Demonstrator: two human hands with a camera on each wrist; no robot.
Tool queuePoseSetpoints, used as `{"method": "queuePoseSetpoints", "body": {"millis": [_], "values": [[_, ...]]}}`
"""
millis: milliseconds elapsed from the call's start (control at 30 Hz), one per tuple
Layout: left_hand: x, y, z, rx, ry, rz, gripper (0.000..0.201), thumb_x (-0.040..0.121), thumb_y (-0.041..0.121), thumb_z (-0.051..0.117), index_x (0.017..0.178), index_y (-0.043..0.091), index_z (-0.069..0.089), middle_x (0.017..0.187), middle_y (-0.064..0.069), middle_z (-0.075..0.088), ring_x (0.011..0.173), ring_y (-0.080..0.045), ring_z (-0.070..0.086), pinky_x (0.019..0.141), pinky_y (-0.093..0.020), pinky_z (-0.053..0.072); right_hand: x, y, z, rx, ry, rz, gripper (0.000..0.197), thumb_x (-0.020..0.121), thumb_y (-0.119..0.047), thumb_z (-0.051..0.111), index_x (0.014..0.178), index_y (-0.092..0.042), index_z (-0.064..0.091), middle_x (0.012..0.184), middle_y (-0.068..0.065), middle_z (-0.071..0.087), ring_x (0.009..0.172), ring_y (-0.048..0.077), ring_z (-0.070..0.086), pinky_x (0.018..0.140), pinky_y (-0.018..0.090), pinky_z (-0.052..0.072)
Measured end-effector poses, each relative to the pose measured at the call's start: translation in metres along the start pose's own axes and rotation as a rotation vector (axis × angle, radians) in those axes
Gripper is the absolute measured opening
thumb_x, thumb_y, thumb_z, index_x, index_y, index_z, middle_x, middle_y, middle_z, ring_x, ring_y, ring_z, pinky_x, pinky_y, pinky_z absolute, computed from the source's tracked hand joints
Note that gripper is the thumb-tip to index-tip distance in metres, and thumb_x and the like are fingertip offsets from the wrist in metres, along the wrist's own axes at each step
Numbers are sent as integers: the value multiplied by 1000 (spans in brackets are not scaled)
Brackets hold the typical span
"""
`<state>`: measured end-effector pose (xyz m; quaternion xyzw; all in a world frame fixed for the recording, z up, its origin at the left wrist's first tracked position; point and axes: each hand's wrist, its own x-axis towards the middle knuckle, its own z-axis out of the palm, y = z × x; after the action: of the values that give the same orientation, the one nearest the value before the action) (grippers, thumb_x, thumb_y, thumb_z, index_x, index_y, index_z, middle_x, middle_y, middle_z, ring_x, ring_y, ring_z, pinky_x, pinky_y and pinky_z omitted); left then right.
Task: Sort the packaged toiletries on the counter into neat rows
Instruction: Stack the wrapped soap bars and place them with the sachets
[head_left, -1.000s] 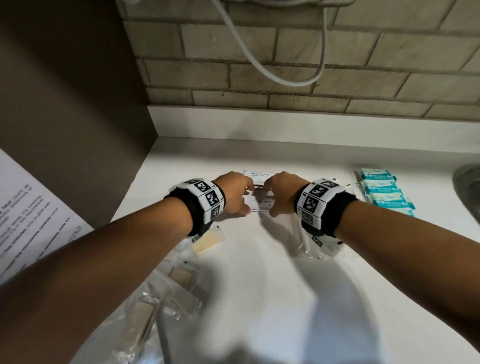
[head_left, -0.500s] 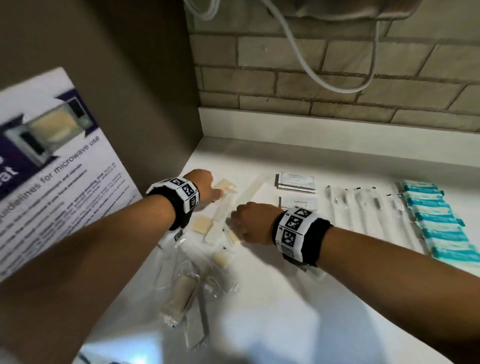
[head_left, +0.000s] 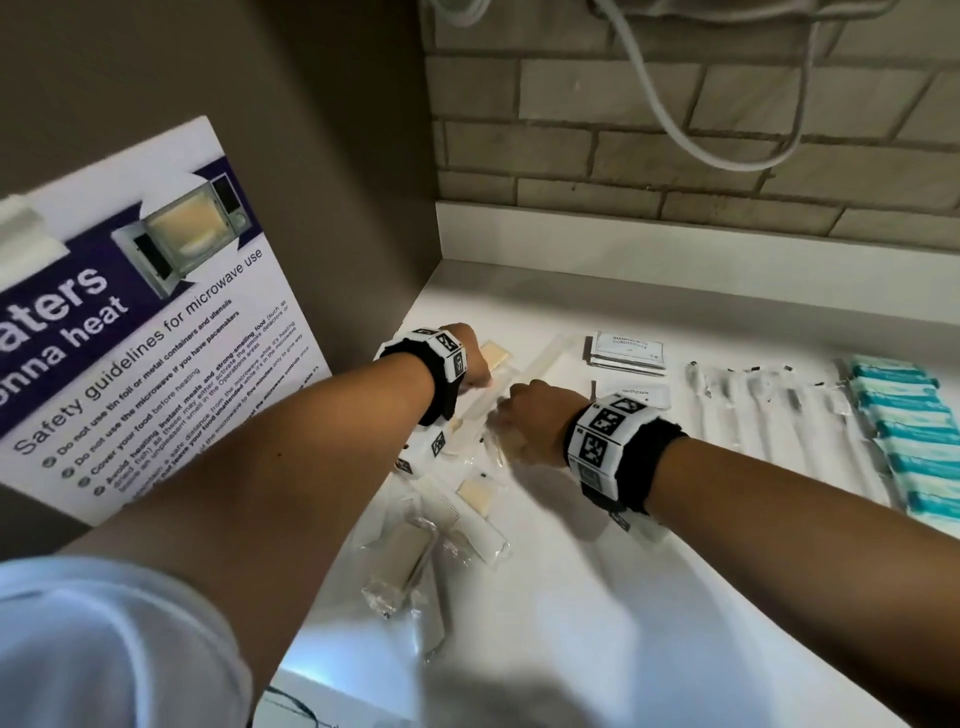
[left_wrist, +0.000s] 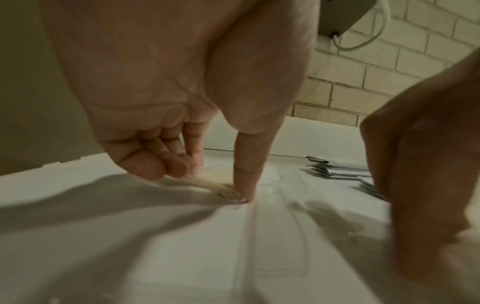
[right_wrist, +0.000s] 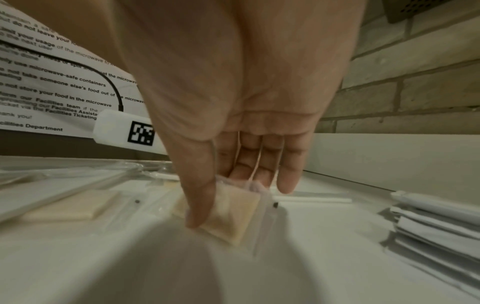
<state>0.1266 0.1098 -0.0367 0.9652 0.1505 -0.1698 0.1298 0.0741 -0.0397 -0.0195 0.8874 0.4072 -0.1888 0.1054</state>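
White worktop (head_left: 571, 597), brick backsplash (head_left: 623, 156). Left of shampoo sachets (head_left: 628, 353): right grip (head_left: 535, 421) pinching beige pad packet (right_wrist: 233, 216); left grip (head_left: 470, 358) pinching clear packet (left_wrist: 228, 193).

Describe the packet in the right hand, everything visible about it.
The packet is a flat, cream-coloured square sealed in clear, crinkly plastic wrap with a small dark dot near one edge. It is tilted, low over the white counter; whether it touches the counter is unclear. The right hand pinches it, thumb in front, fingers behind.
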Motion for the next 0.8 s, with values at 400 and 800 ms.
{"method": "queuePoseSetpoints", "body": {"millis": [400, 800], "values": [[-22, -42, -17, -529, 223, 129, 26, 84, 9, 71, 107, 15, 59, 113, -12, 64, 84, -25, 66, 65, -27, 55, -12, -9, -11, 313, 72, -38, 27, 91, -11, 52, 118, -13, 52, 106, 7, 62, 90, 23, 55, 73, 28, 38], [-71, -82, 9, -281, -34, 114, 28, 82, 10, 68, 110, 15, 66, 110, -2, 58, 89, -14, 53, 68, -20, 42, 25, -13, -15, 114, -49, 3, 42, 98, -19, 47, 140, -12, 43, 138, 6, 53, 126, 25, 52, 97, 25, 38]]}}
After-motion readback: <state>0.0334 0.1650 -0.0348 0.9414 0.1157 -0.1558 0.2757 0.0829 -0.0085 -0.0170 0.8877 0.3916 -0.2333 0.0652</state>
